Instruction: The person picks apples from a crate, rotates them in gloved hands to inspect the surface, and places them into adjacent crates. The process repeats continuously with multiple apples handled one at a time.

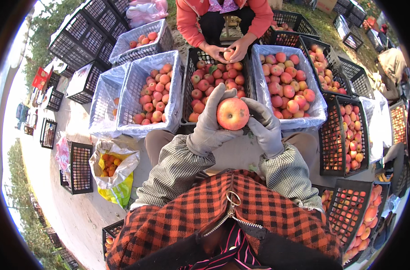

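A red apple (pixel 233 114) with a small dark blemish is held up close to me. My left hand (pixel 211 123), in a grey glove, grips it from the left and below. At its right side is my right hand (pixel 265 126), also gloved, its fingertips touching or nearly touching the apple. Beneath my hands stands a black plastic crate (pixel 184 101) of apples, a green leaf among them. Lined crates of apples flank it, one on the left (pixel 122 111) and one on the right (pixel 321 111).
Opposite me a person (pixel 225 33) in a coral jacket holds an apple over the middle crate. Black crates are stacked (pixel 90 30) at the upper left. A woven sack (pixel 98 162) of orange fruit stands at the left. More apple crates (pixel 333 141) line the right.
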A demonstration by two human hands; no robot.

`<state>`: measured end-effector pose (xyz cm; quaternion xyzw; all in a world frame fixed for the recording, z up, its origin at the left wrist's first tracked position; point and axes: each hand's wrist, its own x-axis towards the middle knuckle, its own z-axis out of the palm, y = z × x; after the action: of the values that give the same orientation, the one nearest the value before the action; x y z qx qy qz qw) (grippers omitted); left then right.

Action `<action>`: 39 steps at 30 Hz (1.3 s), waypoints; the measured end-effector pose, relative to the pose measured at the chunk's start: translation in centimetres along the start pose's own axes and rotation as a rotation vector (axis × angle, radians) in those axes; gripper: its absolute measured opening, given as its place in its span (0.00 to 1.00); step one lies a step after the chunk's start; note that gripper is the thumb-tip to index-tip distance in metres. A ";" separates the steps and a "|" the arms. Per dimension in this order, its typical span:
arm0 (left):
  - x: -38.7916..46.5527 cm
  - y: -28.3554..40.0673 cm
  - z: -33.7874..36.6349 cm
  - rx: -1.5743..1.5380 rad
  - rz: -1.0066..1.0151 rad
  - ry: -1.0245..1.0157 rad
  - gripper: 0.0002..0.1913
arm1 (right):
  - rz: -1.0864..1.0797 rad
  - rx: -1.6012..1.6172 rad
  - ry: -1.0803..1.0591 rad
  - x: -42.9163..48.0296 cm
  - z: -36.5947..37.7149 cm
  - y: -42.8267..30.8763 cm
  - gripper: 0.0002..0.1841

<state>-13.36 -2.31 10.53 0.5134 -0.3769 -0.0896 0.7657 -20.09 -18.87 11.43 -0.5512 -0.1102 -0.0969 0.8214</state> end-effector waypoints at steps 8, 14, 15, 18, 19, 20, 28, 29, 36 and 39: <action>-0.2 2.2 2.6 0.290 0.070 -0.007 0.63 | 0.003 0.023 0.045 -2.3 -0.1 -2.1 0.24; -0.9 2.9 2.4 0.497 0.132 0.037 0.64 | 0.096 0.030 0.016 -2.5 0.8 -1.8 0.30; -0.9 2.8 2.4 0.529 0.158 0.039 0.65 | 0.123 0.071 0.030 -2.5 0.8 -1.7 0.30; -0.8 2.0 2.2 0.516 0.192 0.098 0.65 | 0.163 0.156 0.041 -2.3 0.8 -0.5 0.30; -0.8 1.8 2.1 0.524 0.205 0.102 0.64 | 0.181 0.207 0.033 -2.3 0.8 -0.5 0.29; -0.6 1.6 2.2 0.517 0.223 0.115 0.64 | 0.199 0.258 0.024 -2.4 1.0 -0.7 0.28; -1.7 0.8 -0.3 0.560 0.149 0.137 0.62 | 0.167 -0.395 0.062 -1.7 2.1 1.8 0.27; -1.9 0.5 -0.4 0.513 0.101 0.195 0.59 | 0.228 -0.203 0.081 -1.6 3.0 2.1 0.26; -4.8 -1.5 -3.2 0.622 -0.170 0.239 0.58 | 0.493 -0.090 0.091 -1.5 2.4 5.7 0.27; -5.0 -2.4 -4.8 0.309 -0.189 0.274 0.57 | 0.434 -0.204 0.039 -0.5 2.6 6.6 0.26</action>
<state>-13.03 2.64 5.13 0.6651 -0.2287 -0.0315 0.7101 -18.96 -13.93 6.44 -0.6399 0.0370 0.0607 0.7651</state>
